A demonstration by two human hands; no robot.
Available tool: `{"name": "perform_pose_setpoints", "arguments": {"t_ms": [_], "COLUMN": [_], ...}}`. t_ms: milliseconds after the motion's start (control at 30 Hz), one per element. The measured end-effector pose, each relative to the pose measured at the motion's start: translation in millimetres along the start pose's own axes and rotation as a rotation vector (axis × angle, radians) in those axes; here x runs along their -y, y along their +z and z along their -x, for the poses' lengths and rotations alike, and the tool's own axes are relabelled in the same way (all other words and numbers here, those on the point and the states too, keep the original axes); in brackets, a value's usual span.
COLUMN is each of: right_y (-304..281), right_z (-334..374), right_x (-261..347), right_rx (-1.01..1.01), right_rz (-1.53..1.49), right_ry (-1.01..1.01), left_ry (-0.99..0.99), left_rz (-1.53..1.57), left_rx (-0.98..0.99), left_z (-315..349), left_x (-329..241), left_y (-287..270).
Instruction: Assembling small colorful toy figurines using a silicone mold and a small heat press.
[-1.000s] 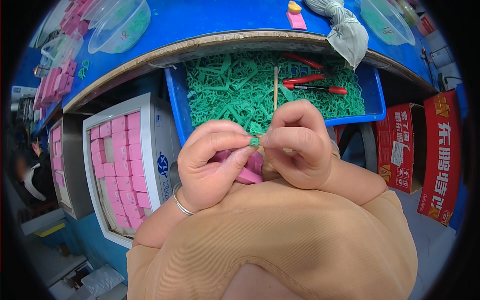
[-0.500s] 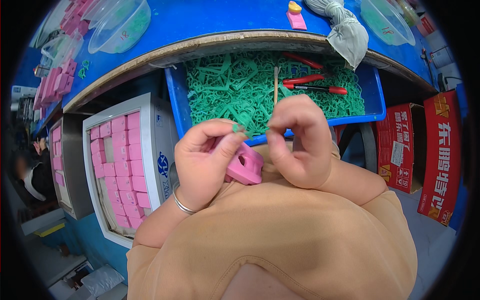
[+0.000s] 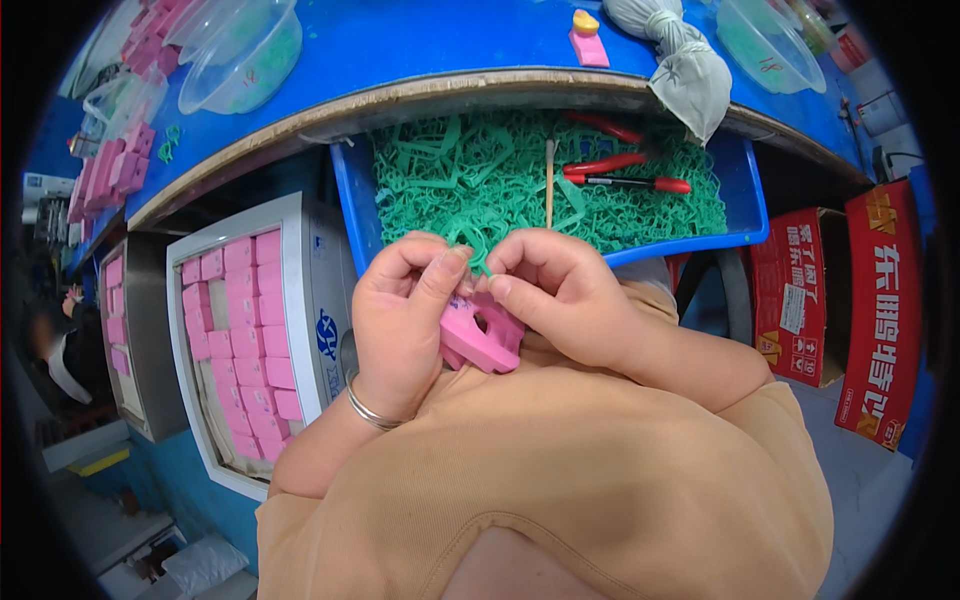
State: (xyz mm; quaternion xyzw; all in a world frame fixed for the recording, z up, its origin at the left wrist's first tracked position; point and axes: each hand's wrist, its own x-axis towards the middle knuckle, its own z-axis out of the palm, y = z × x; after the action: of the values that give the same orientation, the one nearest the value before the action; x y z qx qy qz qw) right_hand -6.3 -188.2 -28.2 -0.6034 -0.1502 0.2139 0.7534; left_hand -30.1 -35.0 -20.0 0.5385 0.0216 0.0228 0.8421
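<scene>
Close to my body, my left hand is closed, its thumb and forefinger pinching a small, thin green rubbery piece. My right hand meets it from the other side, thumb and forefinger pressed onto the same piece. Just below the fingertips is a pink block with a rounded hole, tilted against my left hand; how the other fingers grip it is hidden. Right beyond both hands, a blue drawer-like tray holds a heap of green rubbery scraps.
On the scraps lie a wooden stick, red-handled pliers and a marker. A white-framed case of pink blocks stands left. The blue table bears clear tubs and a tied bag. Red cartons stand right.
My right hand has moved left and down to meet my left hand, and now pinches the green piece. The pink block stays almost in place.
</scene>
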Motion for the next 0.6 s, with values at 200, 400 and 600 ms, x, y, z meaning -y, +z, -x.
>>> {"name": "perform_pose_setpoints", "arguments": {"t_ms": [200, 400, 600], "right_y": [2, -2, -1], "right_z": [0, 5, 8], "right_x": [-12, 5, 9], "right_rx": [-0.108, -0.139, -0.177], "right_rz": [0.105, 0.436, 0.489], "right_ry": [-0.135, -0.375, -0.425], "left_ry": [-0.111, 0.126, 0.064], "left_rz": [-0.179, -0.873, -1.080], "left_rx": [-0.027, 0.520, 0.756], "left_z": [4, -1, -8], "left_x": [-3, -24, -58], "left_y": [-2, -18, -30]}}
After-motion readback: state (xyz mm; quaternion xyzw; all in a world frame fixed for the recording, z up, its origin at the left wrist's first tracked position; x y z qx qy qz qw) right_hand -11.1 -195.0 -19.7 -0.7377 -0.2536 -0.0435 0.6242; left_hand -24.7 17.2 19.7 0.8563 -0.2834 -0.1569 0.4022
